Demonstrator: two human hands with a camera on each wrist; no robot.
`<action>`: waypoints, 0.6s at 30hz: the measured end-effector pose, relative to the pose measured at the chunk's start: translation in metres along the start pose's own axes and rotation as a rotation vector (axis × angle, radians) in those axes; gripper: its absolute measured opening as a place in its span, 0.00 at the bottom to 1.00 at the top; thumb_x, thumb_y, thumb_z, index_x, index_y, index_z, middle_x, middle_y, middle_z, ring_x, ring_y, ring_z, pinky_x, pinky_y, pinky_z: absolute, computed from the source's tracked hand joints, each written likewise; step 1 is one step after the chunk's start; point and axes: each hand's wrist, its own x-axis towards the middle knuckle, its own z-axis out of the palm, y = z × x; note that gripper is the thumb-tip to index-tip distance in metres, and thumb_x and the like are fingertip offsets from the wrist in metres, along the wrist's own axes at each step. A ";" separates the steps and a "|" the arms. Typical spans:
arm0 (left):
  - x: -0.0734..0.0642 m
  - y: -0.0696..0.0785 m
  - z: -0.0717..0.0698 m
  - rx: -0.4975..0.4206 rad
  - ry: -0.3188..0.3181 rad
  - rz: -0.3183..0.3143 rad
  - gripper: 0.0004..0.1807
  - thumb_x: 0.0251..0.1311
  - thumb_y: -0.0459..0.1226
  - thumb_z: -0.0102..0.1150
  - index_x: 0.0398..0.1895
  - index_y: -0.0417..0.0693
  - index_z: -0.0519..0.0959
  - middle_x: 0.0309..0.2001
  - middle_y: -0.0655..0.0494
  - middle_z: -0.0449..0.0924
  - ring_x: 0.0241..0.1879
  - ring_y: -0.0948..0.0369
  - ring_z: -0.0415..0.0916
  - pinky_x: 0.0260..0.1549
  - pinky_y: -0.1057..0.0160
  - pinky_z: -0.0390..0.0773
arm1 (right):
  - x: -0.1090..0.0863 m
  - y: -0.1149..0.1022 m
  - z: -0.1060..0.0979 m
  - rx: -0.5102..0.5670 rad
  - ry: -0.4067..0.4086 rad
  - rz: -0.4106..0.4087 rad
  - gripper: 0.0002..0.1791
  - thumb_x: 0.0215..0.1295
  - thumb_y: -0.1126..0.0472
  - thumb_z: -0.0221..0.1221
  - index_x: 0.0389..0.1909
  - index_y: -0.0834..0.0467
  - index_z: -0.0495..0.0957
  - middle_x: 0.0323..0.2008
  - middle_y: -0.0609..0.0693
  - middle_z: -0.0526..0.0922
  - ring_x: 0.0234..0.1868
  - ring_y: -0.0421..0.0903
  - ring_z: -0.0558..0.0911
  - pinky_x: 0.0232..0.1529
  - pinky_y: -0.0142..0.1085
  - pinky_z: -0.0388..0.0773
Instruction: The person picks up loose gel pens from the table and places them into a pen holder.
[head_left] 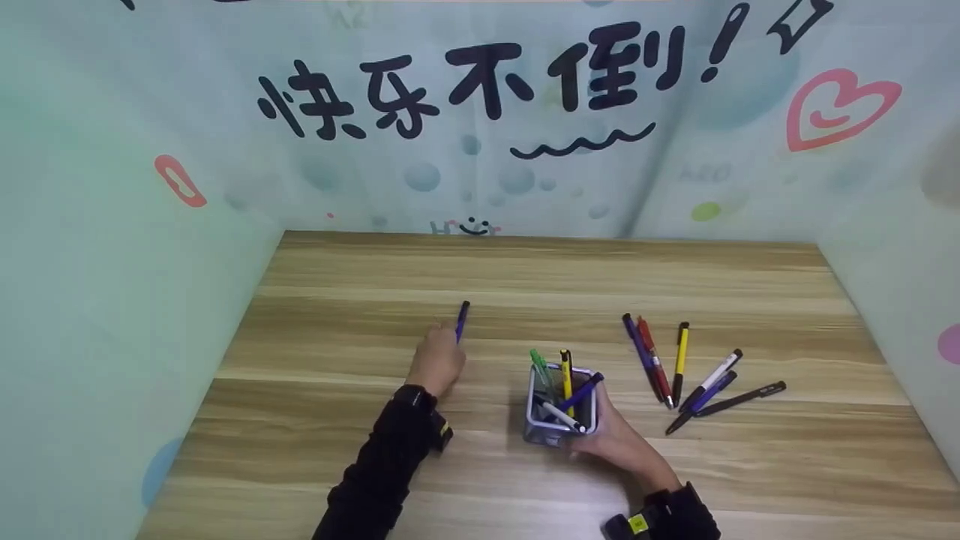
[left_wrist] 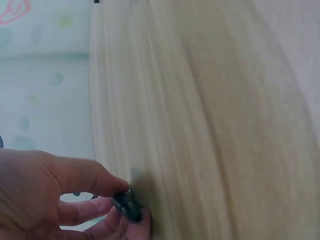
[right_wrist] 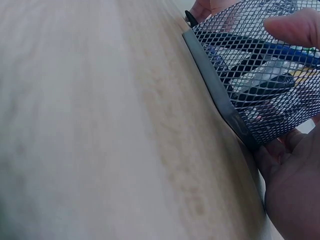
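Left of centre on the wooden table, my left hand [head_left: 438, 358] pinches a blue pen [head_left: 463, 319], whose dark end points away from me. The left wrist view shows the thumb and fingers around the pen's dark end [left_wrist: 128, 206], close to the tabletop. My right hand [head_left: 619, 442] grips a square metal-mesh pen holder [head_left: 534, 435] from its right side. Inside the holder lean a green pen [head_left: 541, 367], a yellow pen [head_left: 566, 375], a blue pen [head_left: 581, 391] and a white pen [head_left: 559, 414]. Seen close from the right wrist, the mesh wall [right_wrist: 220, 95] has the thumb across it.
Right of the holder lie several loose pens, among them a red pen [head_left: 654, 360], a yellow-and-black pen [head_left: 681, 360] and a black pen [head_left: 742, 399]. A printed curtain [head_left: 480, 180] borders the wooden table [head_left: 337, 285] at the back and sides.
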 end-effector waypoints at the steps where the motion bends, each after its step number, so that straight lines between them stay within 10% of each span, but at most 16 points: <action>1: -0.001 0.000 0.000 -0.004 0.003 0.007 0.21 0.58 0.27 0.51 0.56 0.34 0.70 0.43 0.40 0.73 0.38 0.49 0.75 0.37 0.56 0.79 | 0.000 0.000 0.000 0.003 -0.003 -0.003 0.53 0.35 0.78 0.62 0.65 0.60 0.45 0.54 0.68 0.65 0.46 0.49 0.75 0.30 0.39 0.82; 8: -0.015 0.005 -0.003 -0.067 0.094 0.095 0.13 0.51 0.26 0.55 0.42 0.32 0.75 0.38 0.42 0.75 0.38 0.50 0.76 0.38 0.55 0.79 | 0.000 0.000 -0.001 0.001 -0.011 -0.006 0.53 0.36 0.78 0.63 0.65 0.60 0.45 0.55 0.70 0.65 0.45 0.49 0.76 0.29 0.40 0.83; 18: -0.045 0.033 -0.012 -0.429 0.205 0.324 0.12 0.51 0.25 0.55 0.39 0.36 0.69 0.36 0.45 0.74 0.37 0.54 0.74 0.40 0.57 0.78 | 0.000 0.001 -0.002 0.025 -0.032 -0.014 0.55 0.37 0.78 0.63 0.66 0.58 0.43 0.58 0.70 0.61 0.47 0.51 0.76 0.29 0.41 0.83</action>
